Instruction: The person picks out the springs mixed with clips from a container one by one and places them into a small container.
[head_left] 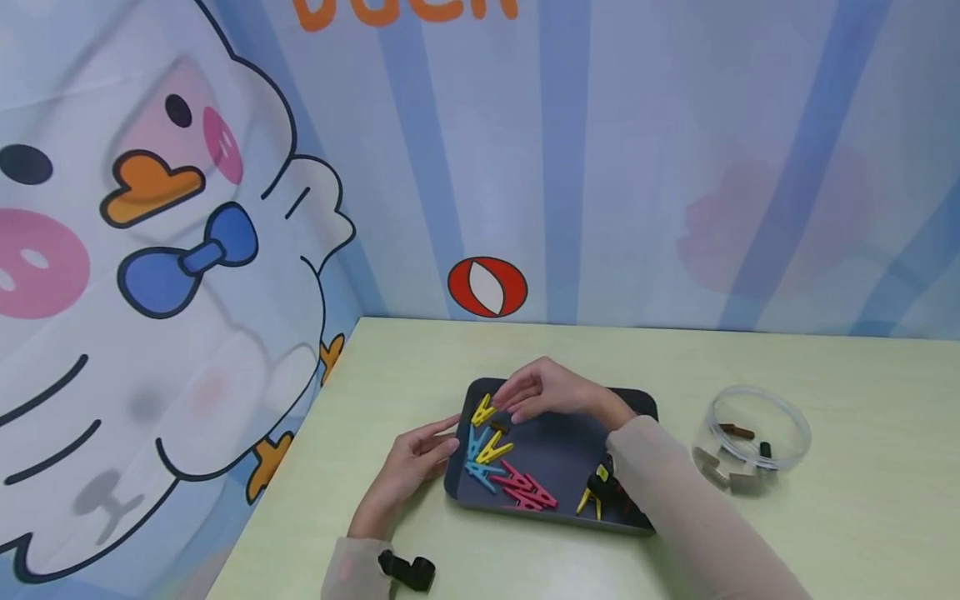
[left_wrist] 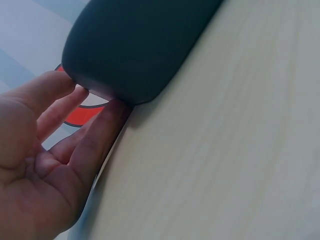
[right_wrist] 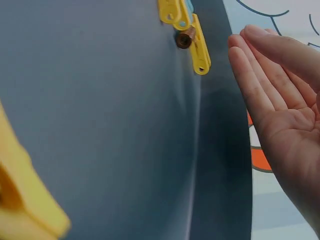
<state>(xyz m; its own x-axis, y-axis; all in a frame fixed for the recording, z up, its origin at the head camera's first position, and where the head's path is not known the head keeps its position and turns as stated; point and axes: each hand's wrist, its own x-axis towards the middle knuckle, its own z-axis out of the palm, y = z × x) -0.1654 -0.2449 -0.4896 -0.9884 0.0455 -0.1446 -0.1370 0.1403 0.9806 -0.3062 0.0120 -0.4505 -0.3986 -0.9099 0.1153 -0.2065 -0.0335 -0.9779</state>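
Note:
A dark shallow tray (head_left: 558, 450) stands on the table. At its left end my left hand (head_left: 415, 457) touches the outer wall, fingers and thumb fairly straight; the left wrist view has this hand (left_wrist: 55, 155) against a tray corner. Over the far left of the tray hovers my right hand (head_left: 551, 390), fingers extended, holding nothing visible. Nearest to it lie a yellow clothespin (head_left: 482, 411) and a small brown coil (head_left: 498, 427). Blue clothespins (head_left: 480, 475), another yellow clothespin (head_left: 492, 450) and pink clothespins (head_left: 528, 490) cluster along the left. My right forearm hides part of the tray.
Right of the tray is a clear round container (head_left: 798, 433) with a brown piece (head_left: 737, 431), a black piece (head_left: 765, 450) and greyish pieces. Yellow prongs (head_left: 591, 503) show at the tray's front right. A printed backdrop (head_left: 637, 167) borders the table.

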